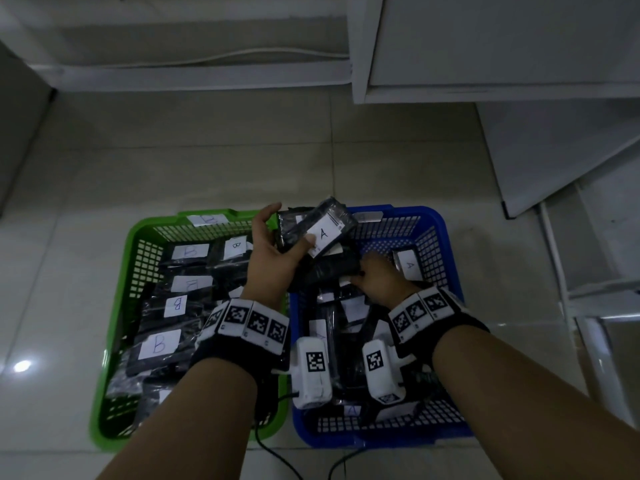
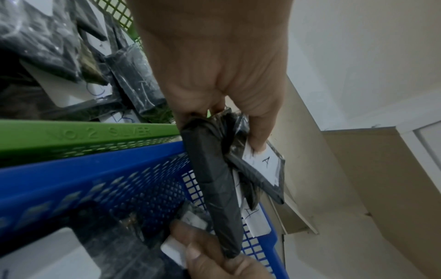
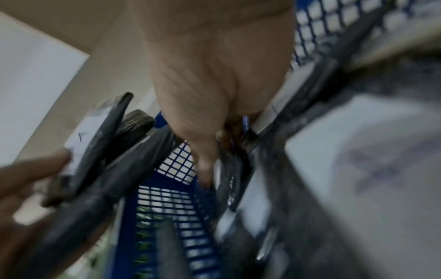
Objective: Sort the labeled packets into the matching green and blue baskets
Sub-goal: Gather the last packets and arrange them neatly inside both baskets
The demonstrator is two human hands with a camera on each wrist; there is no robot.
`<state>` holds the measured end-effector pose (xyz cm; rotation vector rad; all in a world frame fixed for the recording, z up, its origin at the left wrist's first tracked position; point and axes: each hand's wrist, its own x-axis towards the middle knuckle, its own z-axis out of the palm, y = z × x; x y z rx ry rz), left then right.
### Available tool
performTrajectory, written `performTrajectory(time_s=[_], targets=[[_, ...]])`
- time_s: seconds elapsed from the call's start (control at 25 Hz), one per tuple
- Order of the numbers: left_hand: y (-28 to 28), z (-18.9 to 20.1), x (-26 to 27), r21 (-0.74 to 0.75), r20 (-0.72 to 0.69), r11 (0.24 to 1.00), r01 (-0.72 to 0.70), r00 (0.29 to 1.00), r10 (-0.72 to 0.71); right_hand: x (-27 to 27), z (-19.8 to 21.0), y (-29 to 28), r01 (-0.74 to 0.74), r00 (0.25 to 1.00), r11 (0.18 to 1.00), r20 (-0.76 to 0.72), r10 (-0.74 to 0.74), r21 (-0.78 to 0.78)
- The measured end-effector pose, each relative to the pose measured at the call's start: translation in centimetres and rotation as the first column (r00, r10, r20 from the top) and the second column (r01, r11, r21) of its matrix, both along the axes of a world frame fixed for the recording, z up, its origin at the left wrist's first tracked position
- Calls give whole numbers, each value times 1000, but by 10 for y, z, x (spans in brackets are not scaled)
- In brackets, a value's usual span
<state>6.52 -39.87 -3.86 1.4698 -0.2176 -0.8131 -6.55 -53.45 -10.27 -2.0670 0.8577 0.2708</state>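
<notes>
Your left hand (image 1: 273,258) is raised above the gap between the two baskets, fingers and thumb curled around a small fan of black wrapped packets (image 1: 304,230); the top one carries a white label marked A (image 1: 323,235), with your thumb pressed on the edge of that label. In the left wrist view the same held packets (image 2: 214,179) hang over the rim of the blue basket (image 2: 71,179), the A label (image 2: 264,162) facing outward. Your right hand (image 1: 377,275) is down inside the blue basket (image 1: 446,258), fingers curled around a black packet (image 1: 332,268) lying among the others there; the right wrist view is blurred, so you cannot tell the exact finger placement from it. The blue basket holds black packets with white labels, one near its far right side marked A (image 1: 408,265). The green basket (image 1: 131,258) sits just to its left, touching it, filled with black packets whose labels read B (image 1: 159,342). Both baskets rest on the pale tiled floor (image 1: 207,150). Tracking bands with square black-and-white markers wrap both your wrists (image 1: 252,320).
</notes>
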Motion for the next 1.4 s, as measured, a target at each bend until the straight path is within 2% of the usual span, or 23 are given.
performTrajectory(time_s=[0.08, 0.16, 0.24, 0.28, 0.36, 0.4, 0.44, 0.48, 0.52, 0.56, 0.6, 0.64, 0.72, 0.76, 0.84, 0.92, 0.96, 1.04, 1.16, 1.2, 1.32, 1.4], targets=[[-3, 2, -1, -14, -25, 999, -32, 999, 32, -4, 11, 1, 126, 979, 992, 164, -122, -16], [-6, 1, -4, -21, -50, 999, -40, 998, 39, -13, 24, -8, 268, 936, 963, 238, -261, 3], [-10, -1, -7, -11, -76, 999, -30, 997, 29, -27, 38, -22, 378, 910, 925, 175, -376, 21], [-12, -2, -9, -3, -79, 1000, -17, 997, 17, -35, 46, -29, 377, 923, 926, 91, -375, -9], [-20, -5, -16, 8, -66, 1000, 13, 998, -12, -52, 58, -39, 182, 972, 976, -129, -196, -118], [-24, -7, -19, 20, -44, 1000, 23, 999, -23, -57, 62, -40, 91, 974, 986, -195, -117, -141], [-28, -10, -23, 38, -22, 999, 36, 999, -35, -59, 65, -40, 83, 976, 984, -189, -112, -156], [-30, -13, -25, 61, -8, 997, 52, 999, -51, -58, 67, -37, 152, 977, 978, -129, -170, -142], [-33, -17, -27, 80, -1, 994, 77, 997, -77, -56, 69, -36, 265, 962, 963, -46, -268, -52], [-34, -22, -28, 99, 6, 989, 110, 994, -111, -51, 71, -34, 362, 929, 922, 32, -369, 134], [-34, -25, -29, 116, 13, 982, 151, 988, -154, -45, 69, -30, 401, 890, 847, 72, -451, 350], [-34, -28, -28, 131, 28, 973, 192, 980, -197, -38, 65, -26, 404, 854, 764, 91, -512, 503], [-34, -29, -27, 189, 105, 947, 260, 953, -283, -26, 50, -22, 425, 805, 700, 114, -582, 574], [-34, -29, -27, 259, 194, 928, 269, 926, -323, -21, 45, -22, 453, 777, 685, 125, -618, 570], [-34, -25, -26, 408, 410, 892, 194, 834, -368, -13, 40, -23, 475, 733, 653, 146, -664, 590], [-31, -24, -23, 462, 572, 882, 92, 729, -376, -11, 35, -26, 467, 737, 672, 166, -655, 574], [-27, -24, -20, 479, 601, 874, 82, 696, -394, -10, 29, -27, 468, 761, 703, 160, -629, 535], [-23, -23, -17, 556, 594, 824, 111, 641, -487, -9, 22, -29, 458, 828, 792, 129, -545, 404], [-16, -25, -13, 757, 587, 654, -1, 443, -678, -4, 7, -33, 401, 900, 868, 51, -433, 293], [-14, -28, -12, 778, 577, 628, -18, 415, -703, -3, 4, -35, 390, 908, 875, 39, -418, 287], [-6, -38, -10, 773, 561, 634, 40, 425, -711, 1, 5, -36, 340, 934, 891, 3, -357, 301], [-3, -41, -9, 798, 543, 600, 55, 367, -755, 3, 10, -35, 273, 961, 936, -30, -273, 220]])
